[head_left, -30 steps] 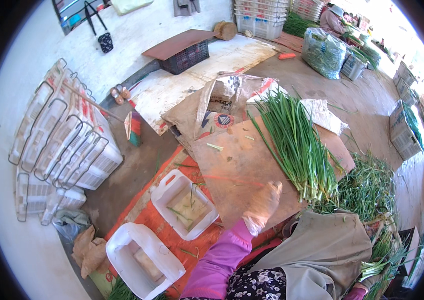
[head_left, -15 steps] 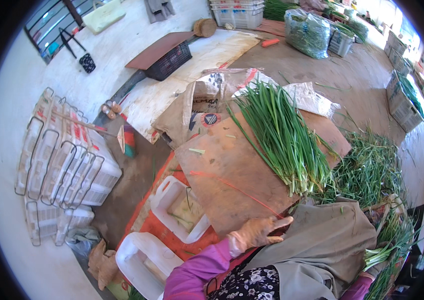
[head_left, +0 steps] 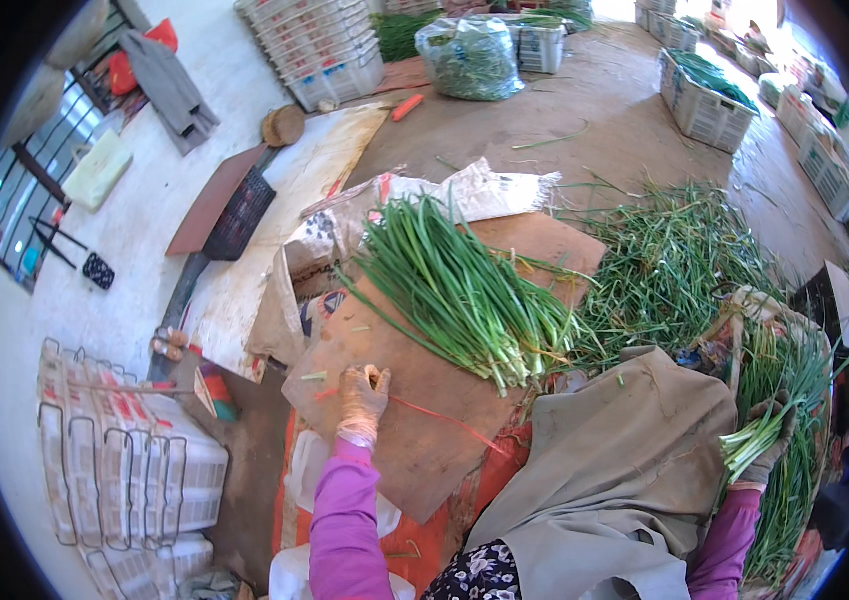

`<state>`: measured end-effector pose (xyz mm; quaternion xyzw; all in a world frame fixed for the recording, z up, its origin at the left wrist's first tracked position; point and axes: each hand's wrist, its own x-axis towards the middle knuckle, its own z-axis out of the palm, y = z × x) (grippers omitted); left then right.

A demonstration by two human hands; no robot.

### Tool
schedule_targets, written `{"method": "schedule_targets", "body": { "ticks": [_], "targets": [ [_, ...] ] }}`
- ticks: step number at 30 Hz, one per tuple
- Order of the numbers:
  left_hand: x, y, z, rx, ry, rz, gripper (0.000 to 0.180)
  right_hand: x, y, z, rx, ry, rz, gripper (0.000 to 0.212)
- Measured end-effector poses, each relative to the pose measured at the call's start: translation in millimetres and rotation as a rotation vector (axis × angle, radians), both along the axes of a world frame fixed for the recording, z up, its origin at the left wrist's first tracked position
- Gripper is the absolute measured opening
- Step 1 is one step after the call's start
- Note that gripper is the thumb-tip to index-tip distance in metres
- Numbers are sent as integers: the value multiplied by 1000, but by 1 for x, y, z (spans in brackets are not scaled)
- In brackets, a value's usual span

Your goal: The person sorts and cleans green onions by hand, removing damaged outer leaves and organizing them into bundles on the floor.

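My left hand (head_left: 362,398), in a stained glove, rests on the brown board (head_left: 419,440) with its fingers curled together. It pinches a thin red string (head_left: 452,422) near one end; the string trails right across the board. Behind it on the board lies a large pile of green chives (head_left: 464,295), pale stem ends toward me. At the far right, my gloved right hand (head_left: 772,455) is closed around a small bunch of chives (head_left: 752,440), white ends pointing left. That hand is over a basket of loose chives (head_left: 784,520) beside my cloth-covered lap (head_left: 614,440).
Loose green trimmings (head_left: 679,250) heap up right of the board. White tubs (head_left: 309,470) stand below its left edge. Stacked white crates (head_left: 144,450) lean at the left wall. A filled clear bag (head_left: 469,60) and a crate of greens (head_left: 709,100) stand farther back.
My left hand has moved left and forward from beside my lap onto the string's far end. My right hand has come up more into view, still with the bunch. The view has turned right.
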<state>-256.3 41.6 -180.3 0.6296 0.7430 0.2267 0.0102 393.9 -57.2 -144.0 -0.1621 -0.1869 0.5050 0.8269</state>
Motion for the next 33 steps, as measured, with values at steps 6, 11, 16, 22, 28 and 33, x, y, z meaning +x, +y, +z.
{"method": "schedule_targets", "body": {
  "ticks": [6,11,16,22,28,33],
  "targets": [
    [-1,40,17,-64,101,59,34,10,-13,-2,-6,40,-10,45],
    [68,67,40,53,-301,174,88,5,-10,1,44,137,37,50],
    [151,102,3,-127,-447,238,126,2,4,0,14,116,45,51],
    [229,141,20,-110,-559,494,112,13,3,6,-67,-10,-51,52],
    [251,170,33,-185,-601,459,115,1,30,43,-102,-62,18,53],
    [218,151,44,-83,-652,188,106,-33,78,92,-155,-383,-53,51]
  ]
}}
